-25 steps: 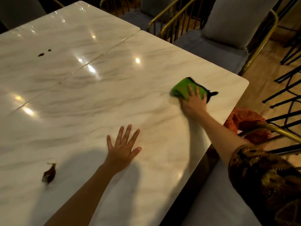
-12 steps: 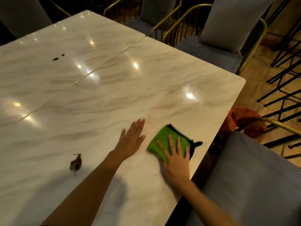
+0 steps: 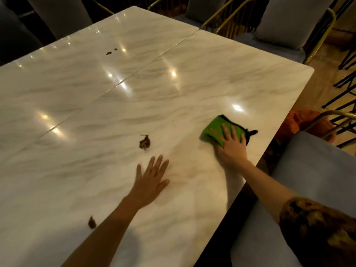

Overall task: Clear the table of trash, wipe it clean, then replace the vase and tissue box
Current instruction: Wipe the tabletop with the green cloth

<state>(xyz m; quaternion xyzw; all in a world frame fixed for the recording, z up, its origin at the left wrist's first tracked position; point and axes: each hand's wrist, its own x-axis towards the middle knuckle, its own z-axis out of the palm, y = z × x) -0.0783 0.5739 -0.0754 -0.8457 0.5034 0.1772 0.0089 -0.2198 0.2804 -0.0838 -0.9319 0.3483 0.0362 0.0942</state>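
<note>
A glossy white marble table point(image 3: 192, 89) fills most of the view. My right hand point(image 3: 230, 146) presses flat on a green cloth with a black edge point(image 3: 215, 130) near the table's right edge. My left hand point(image 3: 151, 181) rests flat on the tabletop with straight spread fingers, holding nothing. A brown dried leaf point(image 3: 144, 143) lies just beyond my left fingertips. Another brown scrap point(image 3: 92, 222) lies beside my left forearm. Two small dark specks point(image 3: 111, 52) sit on the far half of the table. No vase or tissue box shows.
Grey cushioned chairs with gold frames point(image 3: 292, 22) stand along the far side. Another grey seat point(image 3: 300, 189) sits close at the right. An orange bag point(image 3: 302, 122) hangs or lies between the table's right edge and that chair. Dark metal legs point(image 3: 344, 89) stand at far right.
My right hand swept the cloth from the far right corner toward me, then out along the right edge. My left hand stayed flat. The view shifted, and a second scrap came into sight.
</note>
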